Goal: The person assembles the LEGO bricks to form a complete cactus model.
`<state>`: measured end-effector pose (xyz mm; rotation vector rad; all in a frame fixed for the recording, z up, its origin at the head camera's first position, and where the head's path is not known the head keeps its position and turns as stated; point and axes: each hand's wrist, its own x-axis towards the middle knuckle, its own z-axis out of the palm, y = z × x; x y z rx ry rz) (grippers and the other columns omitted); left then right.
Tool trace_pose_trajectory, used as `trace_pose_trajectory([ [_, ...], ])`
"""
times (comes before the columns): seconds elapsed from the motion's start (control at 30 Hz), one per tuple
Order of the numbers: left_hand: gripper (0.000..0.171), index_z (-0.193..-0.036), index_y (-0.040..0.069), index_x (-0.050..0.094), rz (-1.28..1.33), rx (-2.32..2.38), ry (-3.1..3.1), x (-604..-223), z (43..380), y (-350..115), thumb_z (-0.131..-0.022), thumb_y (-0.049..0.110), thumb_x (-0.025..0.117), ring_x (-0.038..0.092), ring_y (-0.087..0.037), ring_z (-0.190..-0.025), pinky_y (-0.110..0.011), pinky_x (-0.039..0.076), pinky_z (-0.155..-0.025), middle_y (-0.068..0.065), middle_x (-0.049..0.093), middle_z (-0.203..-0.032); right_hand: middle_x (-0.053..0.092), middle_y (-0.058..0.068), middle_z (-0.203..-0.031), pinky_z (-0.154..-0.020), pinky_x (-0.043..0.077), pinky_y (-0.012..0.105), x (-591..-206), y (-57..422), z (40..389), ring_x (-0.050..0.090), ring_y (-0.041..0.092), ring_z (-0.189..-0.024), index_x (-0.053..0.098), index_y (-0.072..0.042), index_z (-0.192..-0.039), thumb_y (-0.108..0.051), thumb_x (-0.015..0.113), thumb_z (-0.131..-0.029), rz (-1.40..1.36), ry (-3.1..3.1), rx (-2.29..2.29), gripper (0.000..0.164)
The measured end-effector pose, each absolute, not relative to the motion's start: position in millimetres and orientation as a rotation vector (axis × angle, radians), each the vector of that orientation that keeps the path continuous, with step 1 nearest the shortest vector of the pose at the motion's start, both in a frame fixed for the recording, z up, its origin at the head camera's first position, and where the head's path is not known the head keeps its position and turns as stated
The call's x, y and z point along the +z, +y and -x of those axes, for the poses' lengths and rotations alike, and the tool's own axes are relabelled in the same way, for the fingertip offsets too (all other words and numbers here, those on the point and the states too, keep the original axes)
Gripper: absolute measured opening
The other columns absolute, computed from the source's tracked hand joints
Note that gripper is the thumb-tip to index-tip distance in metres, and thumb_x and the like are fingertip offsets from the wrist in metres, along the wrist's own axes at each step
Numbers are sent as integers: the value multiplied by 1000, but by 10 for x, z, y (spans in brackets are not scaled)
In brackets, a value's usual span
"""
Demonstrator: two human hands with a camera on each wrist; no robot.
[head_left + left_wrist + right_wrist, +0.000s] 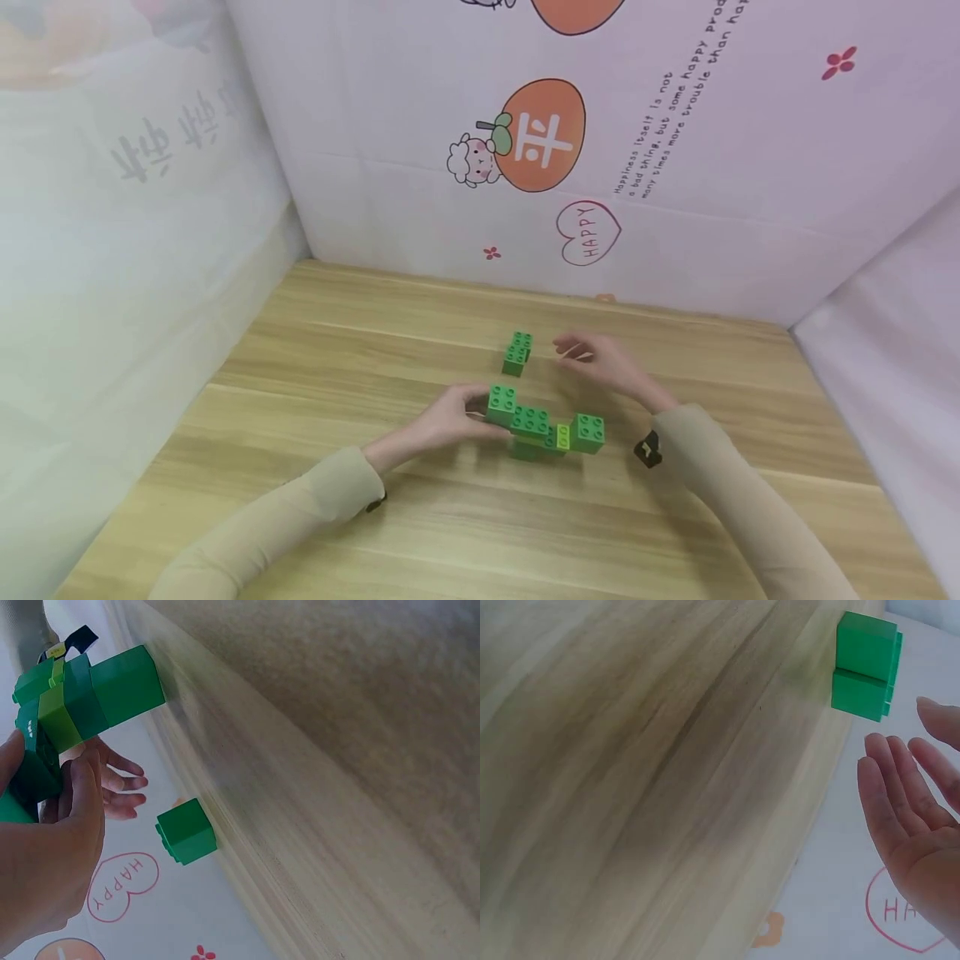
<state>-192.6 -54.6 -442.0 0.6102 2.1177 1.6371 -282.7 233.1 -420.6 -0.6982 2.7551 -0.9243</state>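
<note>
My left hand grips the left end of a joined build of toy building blocks, with the thumb on the near side. The build is mostly green, with darker green blocks and a yellow-green block near its right end, beside a square green block. Past it, two green blocks sit together on the table. To their right is my right hand, holding nothing. In the right wrist view its fingers are slightly bent and apart from those green blocks.
All of this is on or above a wood-grain table. A printed white cloth wall rises at the back, with more cloth at the left and right sides. A black strap hangs by the right sleeve.
</note>
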Motion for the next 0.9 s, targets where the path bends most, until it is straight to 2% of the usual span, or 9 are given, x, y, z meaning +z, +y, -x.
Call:
trace_pose_trajectory([
  [0.4,50,-127,4,63,-634,1647,2095,-4424,1889,-528,-81,8,80,67,-17,-112,-23,56,-96,-7,71,-123,66,23,-122,-97,57,48,-4382,2233,3051,66,37,-109,58,1,-128,-9,67,-92,734,2689,-1018,39],
  [0.9,49,-126,5,64,-617,1668,2106,-4413,1900,-514,-79,10,82,69,-15,-109,-22,56,-96,-8,72,-120,61,28,-128,-102,53,52,-4426,2076,3253,62,42,-115,54,6,-131,-5,69,-89,758,2620,-1058,46],
])
